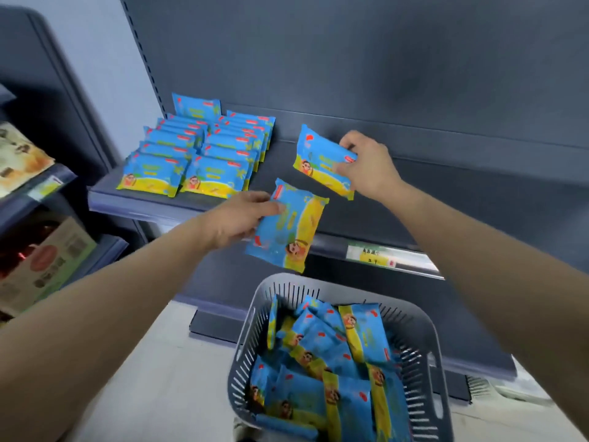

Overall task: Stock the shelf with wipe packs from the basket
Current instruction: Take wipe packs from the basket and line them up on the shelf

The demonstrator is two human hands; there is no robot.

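Observation:
My left hand (237,218) grips a blue and yellow wipe pack (288,231) by its top edge, in the air just in front of the shelf's front lip. My right hand (366,164) holds a second wipe pack (318,157) tilted over the dark shelf (446,193), right of the stocked packs. Two rows of the same packs (197,151) stand at the shelf's left end. Below, a grey slotted basket (411,317) holds several more packs (334,362).
A price label strip (376,255) runs along the shelf's front edge. To the left, another shelving unit carries boxed goods (44,260) and a pale packet (19,157). The shelf's back panel is dark blue. Pale floor lies under the basket.

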